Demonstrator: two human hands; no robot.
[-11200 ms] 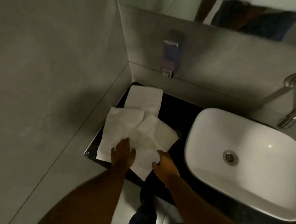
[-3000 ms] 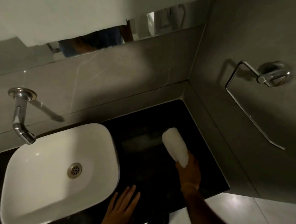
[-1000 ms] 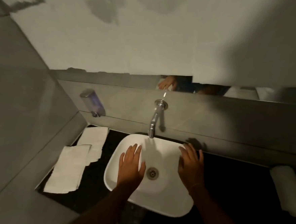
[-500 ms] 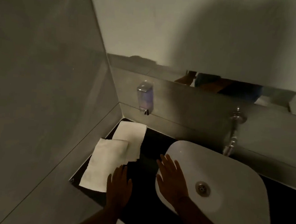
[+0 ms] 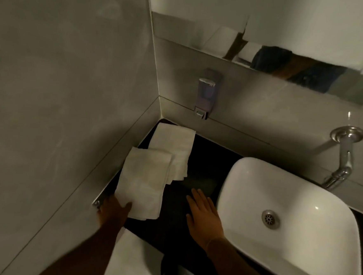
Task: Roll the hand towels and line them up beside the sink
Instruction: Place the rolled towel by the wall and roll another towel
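Note:
Two flat folded white hand towels lie on the black counter (image 5: 204, 160) left of the white sink (image 5: 295, 222). The nearer towel (image 5: 145, 182) partly overlaps the farther towel (image 5: 173, 143), which lies in the back corner. My left hand (image 5: 115, 210) is at the near left corner of the nearer towel, thumb on top of its edge and fingers hidden beneath it. My right hand (image 5: 203, 214) hovers flat with fingers apart over the bare counter between that towel and the sink, holding nothing. No rolled towel is in view.
A soap dispenser (image 5: 207, 94) is fixed to the back wall above the towels. A chrome tap (image 5: 342, 157) juts out over the sink. Grey tiled walls close the counter at the left and back. A mirror strip (image 5: 299, 66) runs above.
The view has swung a little left. My left hand moved left onto the nearer towel's front corner. My right hand came off the sink rim and is over the counter.

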